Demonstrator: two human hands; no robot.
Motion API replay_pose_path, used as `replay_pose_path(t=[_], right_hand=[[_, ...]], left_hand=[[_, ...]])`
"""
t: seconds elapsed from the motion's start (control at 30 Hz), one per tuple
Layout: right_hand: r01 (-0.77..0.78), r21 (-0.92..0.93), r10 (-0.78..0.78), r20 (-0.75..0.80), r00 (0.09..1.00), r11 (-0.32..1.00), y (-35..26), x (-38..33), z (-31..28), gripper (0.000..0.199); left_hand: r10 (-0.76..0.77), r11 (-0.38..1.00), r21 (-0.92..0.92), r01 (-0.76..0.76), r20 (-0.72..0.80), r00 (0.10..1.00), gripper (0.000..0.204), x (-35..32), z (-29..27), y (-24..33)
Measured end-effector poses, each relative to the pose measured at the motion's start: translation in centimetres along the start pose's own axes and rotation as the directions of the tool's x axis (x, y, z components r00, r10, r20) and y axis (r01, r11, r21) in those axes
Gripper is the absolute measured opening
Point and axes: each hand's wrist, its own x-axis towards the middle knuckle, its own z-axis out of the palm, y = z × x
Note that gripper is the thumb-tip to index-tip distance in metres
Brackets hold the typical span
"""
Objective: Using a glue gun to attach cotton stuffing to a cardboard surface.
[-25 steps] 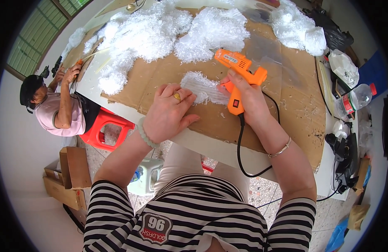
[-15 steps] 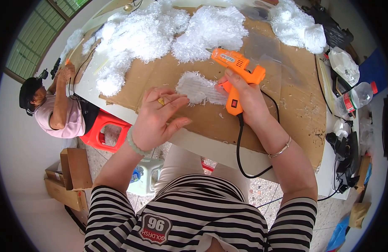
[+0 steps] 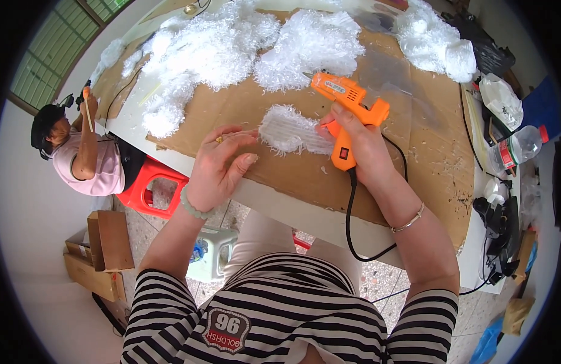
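Shifted leftward, left hand (image 3: 217, 165) is open beside ribbed, shaggy-edged white fabric strip (image 3: 287, 130); right hand (image 3: 371, 149) grips orange plastic glue gun (image 3: 344, 145).

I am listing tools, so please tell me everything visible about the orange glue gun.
The glue gun is orange and looks plastic, with a pointed nozzle, slots, a pale label, a reddish trigger and a switch low on the handle. A black cord leaves the handle's base. The right hand grips it over the cardboard, nozzle toward the picture's upper left.
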Motion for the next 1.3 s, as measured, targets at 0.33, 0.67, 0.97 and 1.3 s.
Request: replay_pose_path(t=[0.33, 0.67, 0.97, 1.3], right_hand=[[-0.009, -0.006, 0.009, -0.001, 1.000, 1.000, 0.1, 0.0, 0.1, 0.025], [0.000, -0.040, 0.001, 0.028, 1.000, 0.999, -0.1, -0.1, -0.1, 0.024], [0.003, -0.016, -0.003, 0.000, 1.000, 1.000, -0.1, -0.2, 0.3, 0.024], [-0.018, -0.012, 0.019, 0.009, 1.000, 1.000, 0.0, 0.0, 0.1, 0.024]], left_hand=[[0.103, 0.931, 0.330, -0.157, 0.175, 0.979, 0.030, 0.9, 1.5, 1.8], [-0.124, 0.992, -0.029, 0.123, -0.052, 0.991, 0.023, 0.6, 0.1, -0.8], [0.094, 0.944, 0.294, -0.150, 0.195, 0.976, 0.027, 1.7, 0.7, 1.1], [0.063, 0.977, 0.199, -0.073, 0.056, 0.996, 0.021, 1.9, 0.8, -0.1]])
